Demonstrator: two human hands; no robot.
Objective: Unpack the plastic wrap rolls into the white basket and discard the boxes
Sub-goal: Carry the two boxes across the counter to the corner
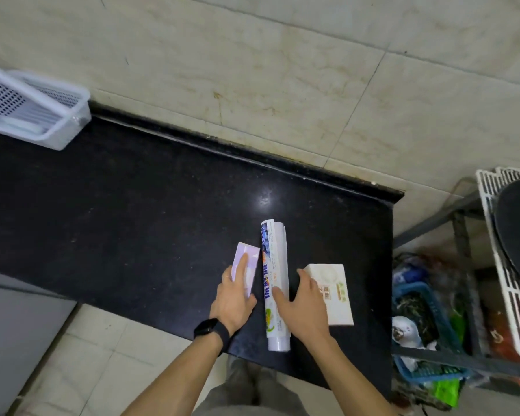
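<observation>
A long plastic wrap roll [275, 265] with blue print lies on the black counter [132, 205], pointing away from me. A small lilac box [249, 262] lies just left of it, and my left hand [233, 298] rests on top of that box with the forefinger stretched along it. A white box [336, 292] lies to the right of the roll. My right hand [300, 304] lies between roll and white box, fingers spread, touching both. The white basket [42, 115] stands at the counter's far left with white rolls inside.
Right of the counter, on the floor, stands a blue bin [424, 325] full of rubbish under a dark metal frame [463, 235]. A white grille rack [505, 265] holding a dark round pan is at the right edge. A tiled wall rises behind the counter.
</observation>
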